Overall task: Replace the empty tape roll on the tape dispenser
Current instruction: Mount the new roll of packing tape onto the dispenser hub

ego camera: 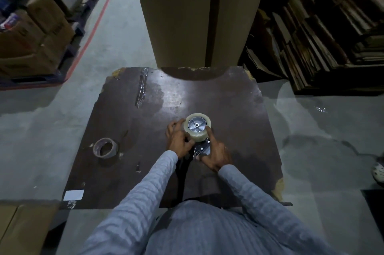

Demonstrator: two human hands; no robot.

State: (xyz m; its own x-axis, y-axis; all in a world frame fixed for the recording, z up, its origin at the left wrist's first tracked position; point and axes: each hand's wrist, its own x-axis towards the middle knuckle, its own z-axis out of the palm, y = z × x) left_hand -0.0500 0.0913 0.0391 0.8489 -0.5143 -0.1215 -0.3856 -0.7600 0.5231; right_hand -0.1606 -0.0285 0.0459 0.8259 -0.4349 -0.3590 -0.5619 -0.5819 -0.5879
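A full roll of clear tape [197, 136] sits on the grey wheel [197, 125] of the tape dispenser [202, 149], which lies flat on the dark brown table [239, 119]. My left hand [179, 139] wraps the roll's left and near side. My right hand [216, 154] rests on the dispenser's metal frame, its forefinger touching the roll's right edge. The dispenser's handle is hidden under my hands. The empty brown cardboard roll [105, 148] lies on the table to the left, apart from both hands.
A tall cardboard box [199, 11] stands against the table's far edge. A strip of clear tape [142, 88] sticks to the table at the back left. Stacked cartons [35, 26] on a pallet stand left, flattened cardboard [324, 32] right. A white label [73, 195] lies near the front-left corner.
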